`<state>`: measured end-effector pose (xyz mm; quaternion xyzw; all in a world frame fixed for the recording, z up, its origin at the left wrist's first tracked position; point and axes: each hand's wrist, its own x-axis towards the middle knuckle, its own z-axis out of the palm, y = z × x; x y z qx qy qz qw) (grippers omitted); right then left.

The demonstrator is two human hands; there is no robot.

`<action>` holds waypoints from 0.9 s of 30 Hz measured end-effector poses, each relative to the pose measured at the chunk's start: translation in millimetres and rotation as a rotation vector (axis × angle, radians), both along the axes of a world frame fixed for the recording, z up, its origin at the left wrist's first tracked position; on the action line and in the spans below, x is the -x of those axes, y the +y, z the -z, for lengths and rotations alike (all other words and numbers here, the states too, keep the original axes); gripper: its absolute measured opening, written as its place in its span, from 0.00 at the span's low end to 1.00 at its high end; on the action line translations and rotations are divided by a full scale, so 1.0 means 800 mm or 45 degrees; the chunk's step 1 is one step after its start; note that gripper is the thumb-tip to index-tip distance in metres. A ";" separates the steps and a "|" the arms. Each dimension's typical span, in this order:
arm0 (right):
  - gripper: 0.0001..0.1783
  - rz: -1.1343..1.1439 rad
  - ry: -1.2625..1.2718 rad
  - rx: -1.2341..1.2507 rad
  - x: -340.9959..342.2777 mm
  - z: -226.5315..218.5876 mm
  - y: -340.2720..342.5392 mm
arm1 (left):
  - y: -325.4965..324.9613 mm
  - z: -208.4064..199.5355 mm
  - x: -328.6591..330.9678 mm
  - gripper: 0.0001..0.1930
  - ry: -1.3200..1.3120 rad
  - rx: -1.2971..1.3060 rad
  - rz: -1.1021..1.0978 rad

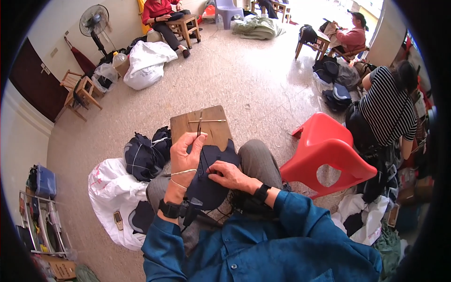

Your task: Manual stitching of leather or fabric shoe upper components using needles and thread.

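Observation:
A dark navy fabric piece [211, 190], curved at its edge, lies across my lap and partly over a small wooden board [188, 123]. My left hand [184, 152] is raised above it, thumb and fingers pinched on a thin dark cord [199, 126] whose upper part stands up past the fingertips. Dark strands run down from this hand to the fabric. Low on the piece, my right hand [230, 176] has its fingers closed at the fabric where the strands meet it. On the board rests a slim pale stick [206, 121].
To my right stands a red plastic chair [324, 150]. Dark bundles [142, 155] and a white sack [110, 188] with a phone [118, 220] on it lie at my left. A person in a striped top [387, 105] sits at the right; others sit farther back.

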<state>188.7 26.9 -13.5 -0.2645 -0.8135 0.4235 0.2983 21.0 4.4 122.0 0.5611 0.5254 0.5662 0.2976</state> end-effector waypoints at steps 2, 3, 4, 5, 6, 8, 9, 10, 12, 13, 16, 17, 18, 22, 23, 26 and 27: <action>0.13 -0.006 0.021 0.027 0.002 -0.003 0.001 | -0.003 -0.014 0.005 0.09 0.413 -0.115 -0.081; 0.13 -0.014 0.045 0.046 0.004 -0.005 0.000 | -0.002 -0.012 0.007 0.05 0.404 -0.221 -0.086; 0.13 -0.012 0.066 0.108 0.002 -0.004 0.003 | -0.001 -0.014 0.009 0.06 0.461 -0.200 -0.051; 0.15 -0.024 0.052 0.125 -0.001 -0.002 0.004 | -0.001 -0.018 0.011 0.07 0.517 -0.178 -0.016; 0.17 -0.019 0.030 0.136 -0.003 -0.005 0.006 | 0.000 -0.018 0.013 0.06 0.514 -0.205 0.021; 0.20 -0.024 -0.031 0.115 -0.005 -0.005 0.009 | -0.001 -0.020 0.013 0.06 0.450 -0.173 0.092; 0.20 -0.038 -0.035 0.124 -0.003 -0.009 0.008 | -0.001 -0.020 0.013 0.06 0.394 -0.169 0.170; 0.20 -0.054 -0.069 0.099 -0.001 -0.013 0.006 | -0.003 -0.017 0.014 0.06 0.346 -0.165 0.185; 0.19 -0.072 -0.171 0.061 0.003 -0.018 0.002 | -0.007 -0.014 0.014 0.07 0.308 -0.124 0.184; 0.19 -0.077 -0.175 0.065 0.006 -0.017 0.003 | -0.009 -0.013 0.013 0.07 0.272 -0.093 0.195; 0.17 -0.076 -0.267 -0.150 0.017 -0.018 0.007 | -0.012 -0.019 0.011 0.06 0.309 -0.085 0.200; 0.16 -0.095 -0.259 -0.154 0.019 -0.019 0.008 | -0.011 -0.015 0.012 0.06 0.306 -0.083 0.197; 0.15 -0.115 -0.251 -0.159 0.022 -0.017 0.008 | -0.010 -0.011 0.013 0.06 0.269 -0.104 0.188; 0.12 -0.156 -0.219 -0.170 0.034 -0.006 0.010 | -0.011 -0.001 0.014 0.08 0.140 -0.117 0.156; 0.11 -0.150 -0.280 -0.164 0.037 -0.005 0.009 | -0.011 0.002 0.015 0.08 0.137 -0.114 0.155; 0.10 -0.174 -0.241 -0.078 0.039 -0.013 0.008 | -0.012 0.010 0.024 0.08 0.065 -0.089 0.094; 0.10 -0.200 -0.137 0.001 0.040 -0.020 0.006 | -0.013 0.012 0.027 0.08 0.013 -0.078 0.069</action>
